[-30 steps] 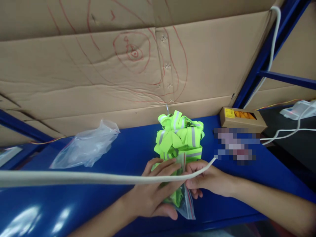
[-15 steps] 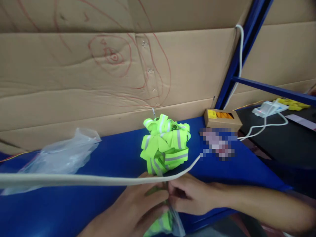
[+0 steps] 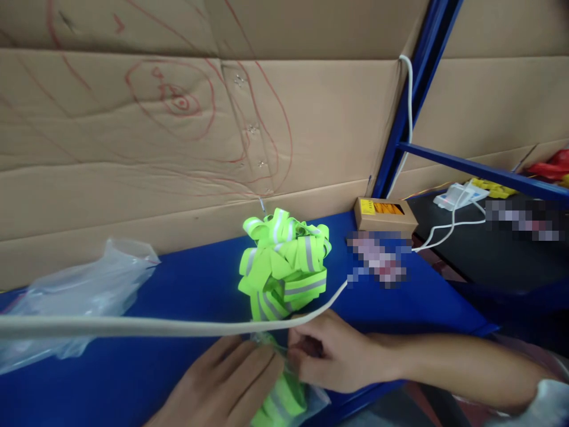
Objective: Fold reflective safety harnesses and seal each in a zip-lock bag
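Observation:
At the blue table's near edge lies a clear plastic bag [image 3: 316,398] holding a neon-green reflective strap [image 3: 284,403] with grey stripes. My left hand [image 3: 231,376] is closed over the bag's left side, its fingers bent and the fingertips partly hidden. My right hand [image 3: 331,353] is curled in a pinch at the bag's upper right edge, thumb against forefinger. Just beyond both hands sits a loose heap of the same green reflective straps [image 3: 284,264]. A white cable [image 3: 178,327] passes in front of the view, across the top of my hands.
Empty-looking clear plastic bags [image 3: 89,290] lie on the blue table [image 3: 191,290] at left. A small cardboard box [image 3: 384,216] with orange contents stands at the back right, near a blurred-out item [image 3: 377,258]. Behind rises a cardboard wall [image 3: 338,118] and a blue metal post [image 3: 415,95].
My left hand has turned and moved slightly left and down, its back now more in view. The bag opening has spread between the hands. The view has shifted right.

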A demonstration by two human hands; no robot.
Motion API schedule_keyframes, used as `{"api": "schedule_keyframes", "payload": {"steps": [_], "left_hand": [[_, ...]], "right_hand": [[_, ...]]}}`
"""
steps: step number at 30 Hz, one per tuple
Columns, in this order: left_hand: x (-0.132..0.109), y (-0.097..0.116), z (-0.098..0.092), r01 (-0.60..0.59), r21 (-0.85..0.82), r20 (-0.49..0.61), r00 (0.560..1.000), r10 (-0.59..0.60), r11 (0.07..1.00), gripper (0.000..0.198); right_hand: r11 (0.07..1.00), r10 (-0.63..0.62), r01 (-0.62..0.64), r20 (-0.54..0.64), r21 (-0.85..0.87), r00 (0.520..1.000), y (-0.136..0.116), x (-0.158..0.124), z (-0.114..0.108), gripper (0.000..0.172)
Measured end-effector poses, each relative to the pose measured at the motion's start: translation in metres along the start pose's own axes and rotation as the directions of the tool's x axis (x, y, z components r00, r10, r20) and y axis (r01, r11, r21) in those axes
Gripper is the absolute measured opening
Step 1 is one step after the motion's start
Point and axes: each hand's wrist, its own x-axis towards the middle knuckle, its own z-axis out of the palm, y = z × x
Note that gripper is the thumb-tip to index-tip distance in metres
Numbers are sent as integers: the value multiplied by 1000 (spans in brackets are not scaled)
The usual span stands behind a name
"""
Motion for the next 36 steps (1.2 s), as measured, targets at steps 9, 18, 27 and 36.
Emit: {"api": "schedule_keyframes", "payload": {"steps": [9,18,27,36], "left_hand": [[-21,-7,-11,44,11,-86,995,-43,999,37],[-9,-8,1,0,75,-56,998,4,997,23],[-5,-3,8,60,-38,-57,996,-62,998,17],[-4,-22,-8,478,-554,341,877,-337,681,34]], "right_hand": [[966,86,-133,-209,-223,974,13,2,-16,14],[944,125,-79,128,-319,984,-7,-6,-28,21],[865,262,-415,451,282,853,30,13,-3,47],[824,391,-418,151,382,908,17,21,-13,8]]}}
